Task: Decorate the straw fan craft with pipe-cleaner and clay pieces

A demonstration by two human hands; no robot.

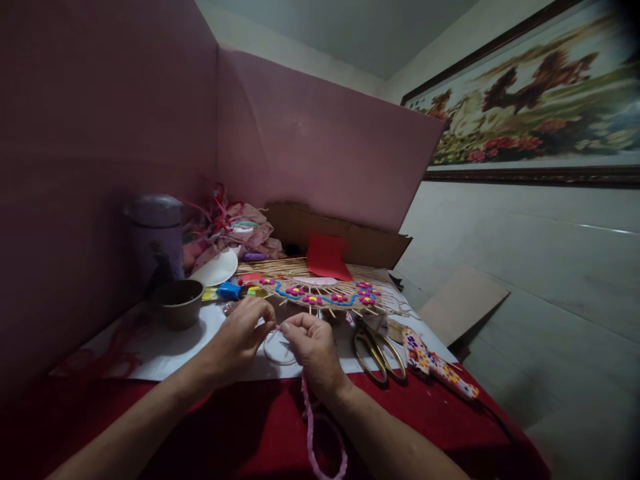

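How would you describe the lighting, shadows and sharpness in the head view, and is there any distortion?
Head view: dim overall, the left pink panel nearly black low down; a glare streak on the tiled wall; soft shadows on the white sheet and red cloth; picture frame stretched toward the blurred, dark upper right corner.

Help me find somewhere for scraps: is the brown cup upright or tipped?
Upright: the cup stands on the white sheet, open rim up.
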